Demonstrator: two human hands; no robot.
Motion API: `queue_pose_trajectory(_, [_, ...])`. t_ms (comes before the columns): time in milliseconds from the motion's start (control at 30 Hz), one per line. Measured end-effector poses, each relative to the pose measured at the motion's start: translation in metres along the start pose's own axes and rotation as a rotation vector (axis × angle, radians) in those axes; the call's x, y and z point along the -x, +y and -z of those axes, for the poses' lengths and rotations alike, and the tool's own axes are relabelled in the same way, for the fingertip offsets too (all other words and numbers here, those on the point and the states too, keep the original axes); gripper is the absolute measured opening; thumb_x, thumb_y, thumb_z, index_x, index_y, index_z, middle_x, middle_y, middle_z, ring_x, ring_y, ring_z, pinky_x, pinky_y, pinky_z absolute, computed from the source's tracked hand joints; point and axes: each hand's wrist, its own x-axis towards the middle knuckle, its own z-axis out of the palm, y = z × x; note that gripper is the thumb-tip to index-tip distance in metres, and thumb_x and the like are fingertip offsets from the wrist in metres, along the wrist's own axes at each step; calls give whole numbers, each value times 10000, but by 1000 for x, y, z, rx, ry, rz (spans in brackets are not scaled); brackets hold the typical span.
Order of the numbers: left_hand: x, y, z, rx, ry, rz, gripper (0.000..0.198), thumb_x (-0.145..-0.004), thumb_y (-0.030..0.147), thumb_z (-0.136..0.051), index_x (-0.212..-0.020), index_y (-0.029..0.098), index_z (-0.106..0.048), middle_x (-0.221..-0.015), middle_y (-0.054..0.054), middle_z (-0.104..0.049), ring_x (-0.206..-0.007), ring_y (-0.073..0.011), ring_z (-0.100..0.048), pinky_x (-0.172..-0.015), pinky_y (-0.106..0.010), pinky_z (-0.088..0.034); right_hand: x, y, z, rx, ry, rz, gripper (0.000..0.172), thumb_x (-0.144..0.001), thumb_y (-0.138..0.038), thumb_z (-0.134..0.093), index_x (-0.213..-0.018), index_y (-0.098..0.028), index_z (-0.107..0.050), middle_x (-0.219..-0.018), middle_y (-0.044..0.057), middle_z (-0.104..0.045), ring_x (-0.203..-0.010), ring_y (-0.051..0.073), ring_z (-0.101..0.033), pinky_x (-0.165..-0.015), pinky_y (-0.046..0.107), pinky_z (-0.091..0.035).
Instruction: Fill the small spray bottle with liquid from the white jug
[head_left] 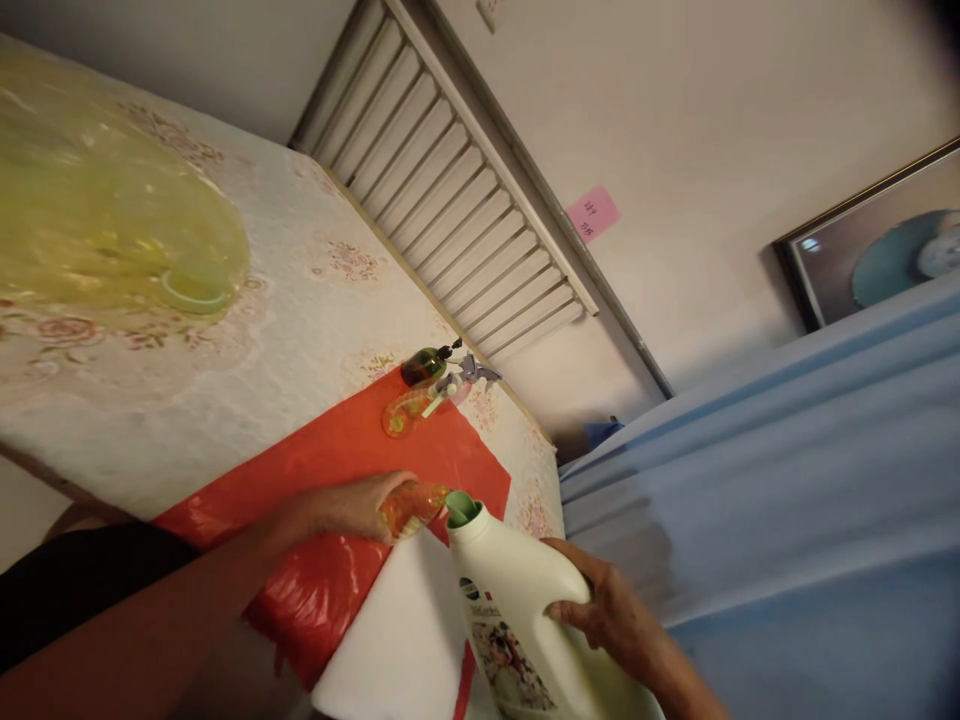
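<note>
Above the counter (300, 330), a small orange bottle (414, 505) is held at the green spout (463, 508) of a large white jug (517, 610).

The bottle is enclosed by the left hand (352, 507), closed round its body, over a red plastic sheet (352, 450). The jug is gripped along its side by the right hand (607, 612) and tilted toward the bottle. The jug is judged heavy and smooth-walled, so a firm hold low on its flank is called for. The bottle is judged light and thin, easily squeezed, and best held gently round the middle. Two spray bottles (421, 366) lie farther along the red sheet.
</note>
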Motion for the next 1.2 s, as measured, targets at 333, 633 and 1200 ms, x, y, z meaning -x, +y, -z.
queue_pose_trajectory(333, [1,3,1,66,-58,7,637,-606,250,-727,-1181,191,-459,-1060,-36,-668,-991,-258,-637,-738,-284,-506,-2,-2,2,2,2,-21,595,-731,-374,-716,-1274,-197,-551,-805,-1,-600,-515,64,-418,-374,140,-342])
queue_pose_trajectory(633, [-2,-5,0,66,-33,20,629,-577,240,-745,-1156,239,-500,-1091,-41,-693,-1056,-309,-622,-770,-322,-524,-1,-4,3,0,0,-32,603,-727,-380,-721,-1277,-202,-551,-794,-7,-584,-511,63,-406,-369,142,-332])
queue_pose_trajectory(1200, [-1,-4,0,69,-30,11,624,-569,253,-746,-1152,234,-524,-1049,-28,-703,-1024,-294,-631,-745,-311,-523,-2,-7,4,21,-2,-46,602,-715,-401,-720,-1266,-212,-567,-736,-24,-583,-458,53,-368,-373,157,-321])
